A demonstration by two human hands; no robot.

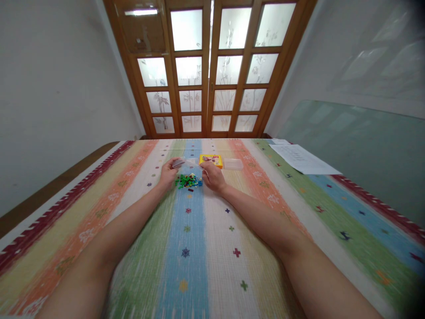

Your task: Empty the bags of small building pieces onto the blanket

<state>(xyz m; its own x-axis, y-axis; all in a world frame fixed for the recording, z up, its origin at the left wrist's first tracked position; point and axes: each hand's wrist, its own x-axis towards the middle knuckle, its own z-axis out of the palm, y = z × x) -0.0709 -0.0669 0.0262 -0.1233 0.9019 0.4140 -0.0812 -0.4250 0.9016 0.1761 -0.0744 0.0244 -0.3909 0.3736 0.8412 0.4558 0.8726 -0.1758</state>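
Observation:
My left hand is closed on one side of a clear plastic bag, with something flat and greyish showing at its fingers. My right hand pinches the bag's other side, so it stretches between both hands above the table. Just below it lies a loose pile of small building bricks, mostly green with some blue, yellow and dark red. One dark red brick sits apart at the pile's near edge. Behind my right hand is a yellow box with a printed picture. Beside that box rests a clear plastic container.
A striped, patterned tablecloth covers the table. Printed paper sheets lie at the far right. Beyond the table's far edge stand wooden doors with glass panes. A pale green glass panel leans along the right wall.

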